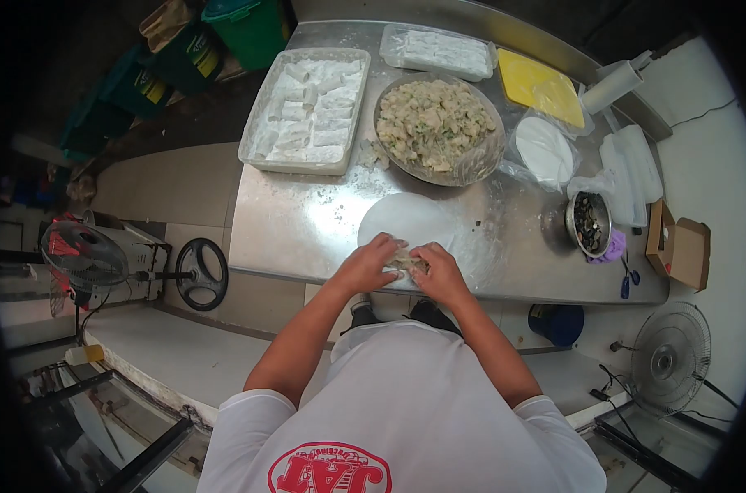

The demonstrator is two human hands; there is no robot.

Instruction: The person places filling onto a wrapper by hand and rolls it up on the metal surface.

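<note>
A thin round white wrapper lies flat near the table's front edge. On its near part sits a small lump of chunky pale filling. My left hand curls its fingers against the left end of the lump. My right hand grips the right end, its fingers bent inward. Whether they also pinch the wrapper's edge is hard to make out. Beyond the wrapper stands a large round bowl of filling, partly covered by clear plastic.
A tray of floured rolls stands at back left, a second floured container behind. Rightward are a yellow board, a white round stack, a metal bowl with dark pieces, scissors and a cardboard box.
</note>
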